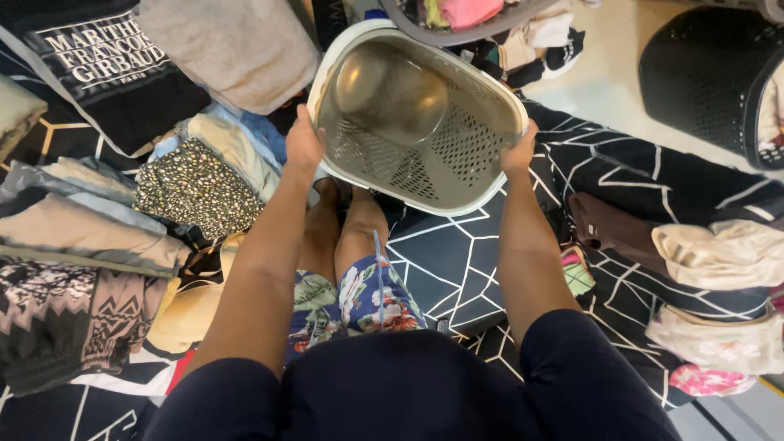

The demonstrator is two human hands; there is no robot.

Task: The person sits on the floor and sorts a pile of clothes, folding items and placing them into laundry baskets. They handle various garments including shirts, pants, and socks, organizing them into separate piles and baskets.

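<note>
Head-worn camera, looking steeply down, close range

Even indoor light falls from above, bright without harshness. Between the two gripping hands, the smooth bottom of the grey perforated plastic laundry basket point(416, 122) carries a soft, broad sheen, while its holed walls stay matte. Beneath the grip, the lap lies in mild shadow. Far right of the grip, the pale glossy floor point(608, 77) is nearly washed out. Focus is fairly sharp centrally; edges stretch and soften slightly, wide-angle fashion.
</note>
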